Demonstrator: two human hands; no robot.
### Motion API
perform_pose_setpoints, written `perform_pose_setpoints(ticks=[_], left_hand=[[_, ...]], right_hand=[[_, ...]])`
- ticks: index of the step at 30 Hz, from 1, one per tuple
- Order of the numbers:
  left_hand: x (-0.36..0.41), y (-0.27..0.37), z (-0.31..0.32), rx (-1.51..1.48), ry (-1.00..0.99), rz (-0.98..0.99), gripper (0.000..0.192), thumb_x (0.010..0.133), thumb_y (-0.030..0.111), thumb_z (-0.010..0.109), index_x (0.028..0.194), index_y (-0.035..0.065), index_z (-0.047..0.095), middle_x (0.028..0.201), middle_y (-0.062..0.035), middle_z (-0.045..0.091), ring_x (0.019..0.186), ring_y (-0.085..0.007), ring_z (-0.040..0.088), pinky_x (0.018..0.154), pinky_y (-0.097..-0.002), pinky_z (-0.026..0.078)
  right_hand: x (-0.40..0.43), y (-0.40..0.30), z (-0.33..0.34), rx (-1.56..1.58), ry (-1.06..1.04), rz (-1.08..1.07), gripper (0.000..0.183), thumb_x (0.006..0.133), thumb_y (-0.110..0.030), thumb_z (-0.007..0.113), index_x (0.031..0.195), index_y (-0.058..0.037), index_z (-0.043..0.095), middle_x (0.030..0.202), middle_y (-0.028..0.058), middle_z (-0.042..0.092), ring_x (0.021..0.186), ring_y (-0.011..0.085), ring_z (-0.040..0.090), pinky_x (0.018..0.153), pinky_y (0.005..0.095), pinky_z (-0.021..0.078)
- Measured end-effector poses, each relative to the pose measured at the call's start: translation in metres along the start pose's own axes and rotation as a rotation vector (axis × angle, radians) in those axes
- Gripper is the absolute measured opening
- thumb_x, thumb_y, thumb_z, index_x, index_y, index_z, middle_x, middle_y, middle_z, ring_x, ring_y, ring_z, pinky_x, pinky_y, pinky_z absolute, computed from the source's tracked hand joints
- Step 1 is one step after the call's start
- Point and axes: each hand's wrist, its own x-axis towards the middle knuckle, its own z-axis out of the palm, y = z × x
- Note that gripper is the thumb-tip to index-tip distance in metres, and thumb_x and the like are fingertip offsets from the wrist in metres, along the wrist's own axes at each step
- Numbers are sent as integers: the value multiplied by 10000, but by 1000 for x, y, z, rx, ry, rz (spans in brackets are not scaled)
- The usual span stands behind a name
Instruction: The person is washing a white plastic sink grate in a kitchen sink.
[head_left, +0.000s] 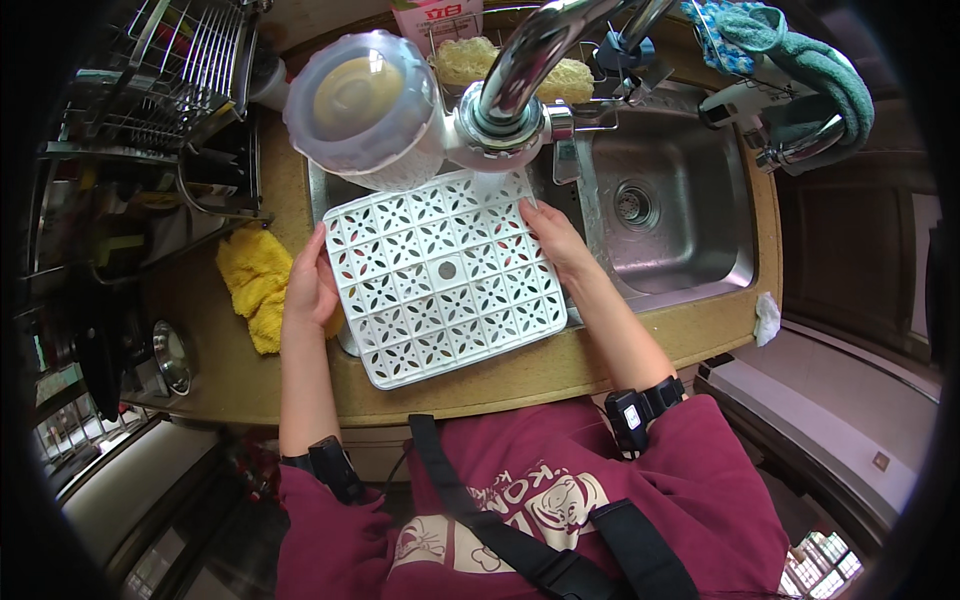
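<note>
A white perforated plastic tray insert (447, 270), cut with petal-shaped holes and one round hole at its middle, is held tilted over the left sink basin and the counter's front edge. My left hand (311, 281) grips its left edge. On its upper right edge is my right hand (553, 236), thumb on top. Just beyond the insert's far edge stand the chrome faucet (525, 67) and a water filter housing with a clear lid (360, 105). The basin beneath is mostly hidden by the insert.
To the right is a steel sink basin (675, 202) with a drain. A yellow cloth (259, 289) lies left on the wooden-toned counter (232, 382). Loofah pieces (566, 80) rest behind the faucet. A wire dish rack (172, 82) stands far left; a teal towel (825, 75) hangs at upper right.
</note>
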Motion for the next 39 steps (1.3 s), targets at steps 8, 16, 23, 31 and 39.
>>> perform_pose_setpoints(ticks=[8,16,23,31,39], left_hand=[[-8,-8,-11,175,-22,-7,245,854,125,447,1065,-1,461,1008,-98,556,860,-167,567,747,-293,477],[7,-13,-22,152,-52,116,211,870,129,418,1052,41,477,1009,-98,559,876,-177,567,762,-321,485],[14,-36,-12,184,109,145,168,853,118,457,975,15,506,908,-92,590,782,-160,586,701,-284,486],[39,-72,73,385,11,38,291,814,93,370,1092,6,373,987,-123,502,860,-206,520,764,-334,437],[47,-110,122,607,-196,101,443,805,74,351,1245,62,298,1157,-108,434,1005,-191,452,882,-323,340]], right_hand=[[51,-11,22,10,-9,-47,319,859,-230,469,1072,8,462,944,105,570,815,165,577,696,305,484],[119,12,2,-82,-104,-137,380,691,-212,674,1007,-53,534,942,36,572,805,135,558,622,286,476],[73,-13,22,-380,125,-77,231,852,-299,444,956,-100,499,760,34,522,571,128,480,467,255,412],[99,-18,57,-50,-307,11,201,768,-283,568,876,-115,548,818,-8,562,644,85,524,481,173,408],[47,-54,52,-1082,-104,-480,264,781,-173,485,1022,-82,544,943,130,573,900,236,545,771,342,421]])
